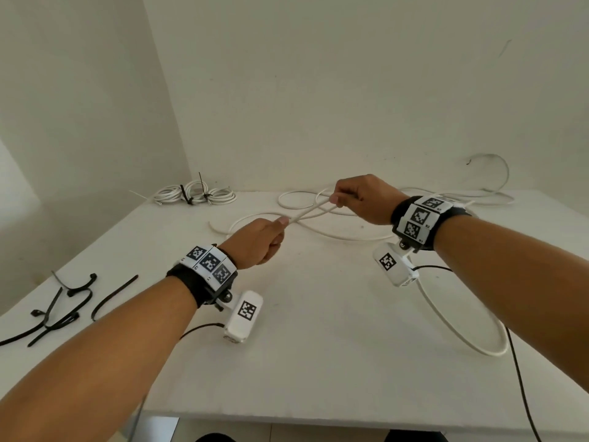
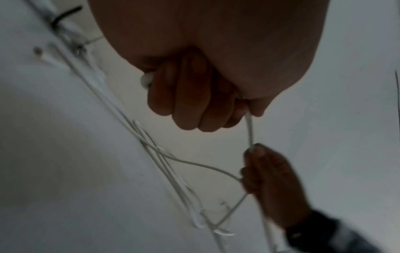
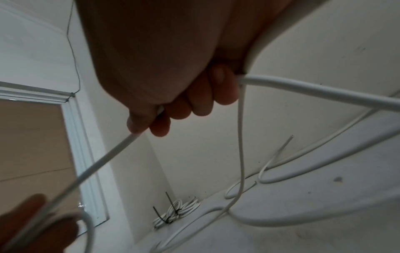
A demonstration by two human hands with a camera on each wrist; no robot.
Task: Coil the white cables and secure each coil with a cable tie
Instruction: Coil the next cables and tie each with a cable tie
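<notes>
A long white cable (image 1: pixel 310 210) runs taut between my two hands above the white table (image 1: pixel 318 346). My left hand (image 1: pixel 266 239) grips one stretch of it in a fist, thumb on top; the wrist view shows the cable (image 2: pixel 250 130) leaving that fist. My right hand (image 1: pixel 357 199) pinches the cable (image 3: pixel 103 160) farther back, with more cable trailing from its palm. The rest lies in loose loops (image 1: pixel 338 234) on the table and off its right edge. Several coils (image 1: pixel 197 194) bound with black ties lie at the back left.
Several loose black cable ties (image 1: pixel 63 307) lie near the table's front left edge. A white cable loop (image 1: pixel 462 323) hangs near the right forearm. Walls close the table in at the back and left. Thin black camera leads hang from both wrists.
</notes>
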